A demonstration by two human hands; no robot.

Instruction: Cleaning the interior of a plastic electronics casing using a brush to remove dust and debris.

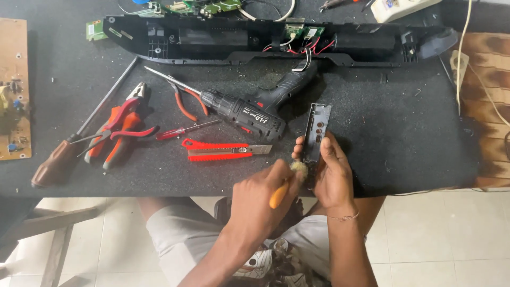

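My left hand (259,201) grips a small brush with an orange handle (279,195). Its pale bristle tip (299,168) touches the lower end of a narrow black plastic panel (317,130). My right hand (333,176) holds that panel upright by its lower part, just over the front edge of the dark work mat (404,127). The panel's face shows a few small round openings.
On the mat lie a black cordless drill (249,109), a red utility knife (223,150), a small red screwdriver (183,131), orange-handled pliers (119,130), a long wooden-handled screwdriver (58,159) and a long black casing with wires (276,42). A brown circuit board (13,87) sits at far left.
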